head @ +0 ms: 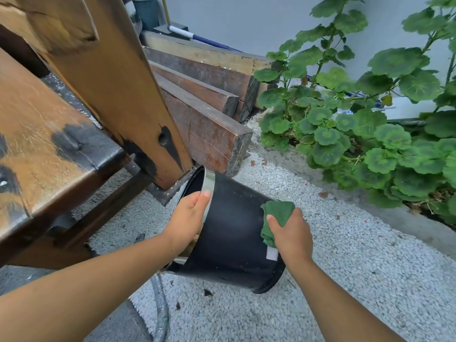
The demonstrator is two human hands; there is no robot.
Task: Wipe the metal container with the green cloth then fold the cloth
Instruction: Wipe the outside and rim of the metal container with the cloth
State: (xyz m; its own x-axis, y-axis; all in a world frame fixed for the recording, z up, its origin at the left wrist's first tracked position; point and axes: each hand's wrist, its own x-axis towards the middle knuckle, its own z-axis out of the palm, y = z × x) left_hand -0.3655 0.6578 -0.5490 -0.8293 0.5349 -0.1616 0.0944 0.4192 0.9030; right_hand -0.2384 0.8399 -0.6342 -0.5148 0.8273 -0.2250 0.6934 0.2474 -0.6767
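Both forearms reach in from the bottom of the view toward the metal container (232, 233), a black bucket-like can tipped on its side, its base low to the right over the pale gravel (345, 267) and its shiny open rim up to the left. Left hand (188, 215) clasps that rim, thumb on the outside and fingers hidden inside, steadying the can. Right hand (291, 235) is clenched around the bunched green cloth (276, 218) and presses it against the dark outer wall near the base, just above a small white label (272, 253).

My reading is that the wiping is under way, not finished: the wall shows pale specks across much of its surface, the cloth covers only one patch, and the underside cannot be seen. Whether the inside has been cleaned cannot be told. Folding has not begun, since the cloth is crumpled in the fist.

Beside the rim stands a wooden bench leg (138, 99), with stacked timber beams (209, 124) behind it and leafy plants (370, 134) to the right.
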